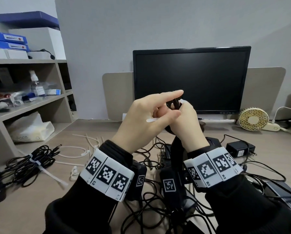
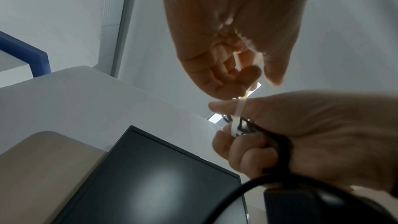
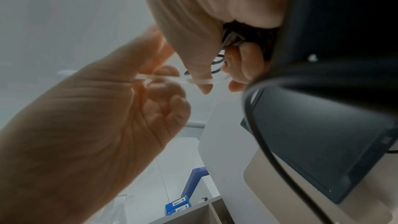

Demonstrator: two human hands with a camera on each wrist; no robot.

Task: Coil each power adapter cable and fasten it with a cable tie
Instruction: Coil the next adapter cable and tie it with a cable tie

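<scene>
Both hands are raised in front of the monitor. My right hand (image 1: 183,110) grips a coiled black adapter cable (image 1: 174,103), and its black adapter (image 1: 177,149) hangs below the fist. A white cable tie (image 1: 150,120) loops round the top of the coil. In the left wrist view the cable tie (image 2: 240,109) crosses a right finger beside the coil (image 2: 277,140). My left hand (image 1: 165,114) pinches the tie's free end between thumb and curled fingers, index finger pointing straight out. The right wrist view shows the tie (image 3: 200,81) stretched between both hands.
A tied cable bundle (image 1: 31,161) lies on the desk (image 1: 31,200) at the left. Loose white ties (image 1: 84,149) lie behind it. More adapters (image 1: 239,148) and tangled cables (image 1: 158,208) cover the front and right. Behind stand a monitor (image 1: 192,78), a small fan (image 1: 253,119) and a shelf unit (image 1: 31,102).
</scene>
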